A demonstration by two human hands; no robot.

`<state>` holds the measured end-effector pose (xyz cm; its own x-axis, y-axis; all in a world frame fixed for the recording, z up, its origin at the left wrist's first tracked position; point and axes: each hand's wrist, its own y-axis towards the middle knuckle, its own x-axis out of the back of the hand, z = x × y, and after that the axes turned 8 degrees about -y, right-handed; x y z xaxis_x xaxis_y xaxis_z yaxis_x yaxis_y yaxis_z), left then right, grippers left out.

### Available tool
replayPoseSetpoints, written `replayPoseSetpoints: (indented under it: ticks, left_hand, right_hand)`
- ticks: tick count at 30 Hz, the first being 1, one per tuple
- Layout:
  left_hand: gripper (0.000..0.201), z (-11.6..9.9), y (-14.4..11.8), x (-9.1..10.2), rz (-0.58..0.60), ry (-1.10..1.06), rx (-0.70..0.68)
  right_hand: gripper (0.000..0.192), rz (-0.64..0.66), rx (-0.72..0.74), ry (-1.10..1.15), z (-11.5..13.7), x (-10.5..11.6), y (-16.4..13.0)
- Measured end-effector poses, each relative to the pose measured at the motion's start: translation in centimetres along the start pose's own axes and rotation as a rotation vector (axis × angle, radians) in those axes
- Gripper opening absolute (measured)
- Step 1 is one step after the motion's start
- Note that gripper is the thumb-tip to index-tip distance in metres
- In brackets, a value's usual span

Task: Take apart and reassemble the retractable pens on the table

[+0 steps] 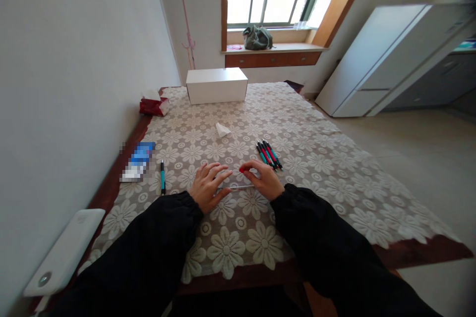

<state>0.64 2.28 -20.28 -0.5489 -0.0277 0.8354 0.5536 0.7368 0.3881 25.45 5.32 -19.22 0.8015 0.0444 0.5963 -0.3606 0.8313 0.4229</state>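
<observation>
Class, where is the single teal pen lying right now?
In the head view, the teal pen lies left of the left hand, beside the blue packet.

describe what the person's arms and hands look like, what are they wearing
Both arms are covered by long, loose black sleeves that bunch at the wrists, plain with no visible markings. The left hand and right hand are bare: no gloves, and no rings or watch can be made out. The fingers show uncovered past the cuffs.
</observation>
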Motion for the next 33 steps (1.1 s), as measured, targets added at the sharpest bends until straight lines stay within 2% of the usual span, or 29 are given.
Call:
replayPoseSetpoints:
  ticks: [4, 7, 18, 27, 33]
  left_hand:
    - [0.045, 0.21, -0.03, -0.1, -0.007, -0.02, 0.005]
    - [0.043, 0.22, 0.01, -0.11, -0.026, -0.028, -0.001]
    - [0.034, 0.28, 0.03, -0.25, -0.04, -0.045, -0.008]
    - [0.028, 0.52, -0.08, -0.48, -0.046, -0.058, -0.02]
    - [0.025, 0.49, -0.04, -0.41, -0.059, -0.059, -0.026]
  right_hand:
    - [0.025, -0.057, -0.212, 0.37, 0.1, 0.35, 0.12]
    - [0.03, -0.063, -0.275, 0.526, 0.25, 0.55, 0.18]
    - [0.032, -0.131, -0.29, 0.624, 0.56, 0.66, 0.37]
    - [0.034, -0.23, -0.491, 0.916, 0.66, 0.89, 0.71]
    - [0.035, -0.227, -0.509, 0.921, 0.45, 1.03, 0.83]
